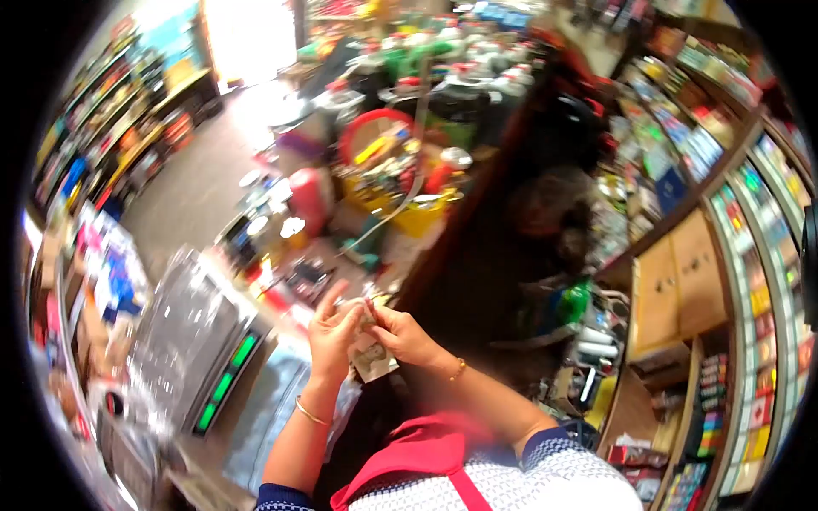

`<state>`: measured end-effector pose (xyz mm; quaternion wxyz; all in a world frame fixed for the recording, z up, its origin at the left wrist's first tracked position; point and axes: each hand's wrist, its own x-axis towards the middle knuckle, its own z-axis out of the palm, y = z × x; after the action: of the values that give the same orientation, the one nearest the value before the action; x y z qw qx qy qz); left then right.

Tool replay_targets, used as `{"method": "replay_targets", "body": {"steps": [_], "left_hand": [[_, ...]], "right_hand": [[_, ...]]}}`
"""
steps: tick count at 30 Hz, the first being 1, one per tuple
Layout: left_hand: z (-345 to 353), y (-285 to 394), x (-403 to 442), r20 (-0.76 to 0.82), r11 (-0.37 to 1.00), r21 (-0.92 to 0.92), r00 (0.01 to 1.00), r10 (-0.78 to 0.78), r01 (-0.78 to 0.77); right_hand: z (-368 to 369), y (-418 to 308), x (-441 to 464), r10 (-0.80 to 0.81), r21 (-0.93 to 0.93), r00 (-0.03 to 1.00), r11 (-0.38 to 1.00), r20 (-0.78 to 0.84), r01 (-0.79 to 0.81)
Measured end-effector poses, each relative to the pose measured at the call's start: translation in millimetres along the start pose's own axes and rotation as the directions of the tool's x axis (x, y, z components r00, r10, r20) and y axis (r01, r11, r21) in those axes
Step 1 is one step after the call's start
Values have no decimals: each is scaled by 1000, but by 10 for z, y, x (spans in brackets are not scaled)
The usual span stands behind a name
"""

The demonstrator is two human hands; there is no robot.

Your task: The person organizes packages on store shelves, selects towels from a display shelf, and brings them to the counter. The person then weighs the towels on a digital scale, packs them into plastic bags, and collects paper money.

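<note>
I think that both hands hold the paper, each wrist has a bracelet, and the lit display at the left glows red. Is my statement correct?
Not quite: the head view shows the lit display glowing green, not red. The rest is right: the left hand and right hand hold the paper, and each wrist has a bracelet.

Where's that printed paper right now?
In the head view, the printed paper is below centre, a little left, held between the left hand and right hand, to the right of the green-lit display.
</note>
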<state>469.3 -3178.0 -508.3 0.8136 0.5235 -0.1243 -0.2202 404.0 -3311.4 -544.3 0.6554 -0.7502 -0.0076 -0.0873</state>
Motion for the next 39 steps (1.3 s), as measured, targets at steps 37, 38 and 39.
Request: {"method": "replay_targets", "body": {"steps": [37,38,39], "left_hand": [[7990,-3625,1164,854,824,511,-34,-520,245],[8019,-3678,1195,844,800,526,-63,-533,289],[8072,-3699,1231,845,795,530,-103,-525,295]], "right_hand": [[-5806,64,-2755,159,-103,-612,923,-774,370],[-5847,117,-2745,158,-109,-634,926,-757,360],[-5886,130,-2708,133,-138,-670,932,-730,336]]}}
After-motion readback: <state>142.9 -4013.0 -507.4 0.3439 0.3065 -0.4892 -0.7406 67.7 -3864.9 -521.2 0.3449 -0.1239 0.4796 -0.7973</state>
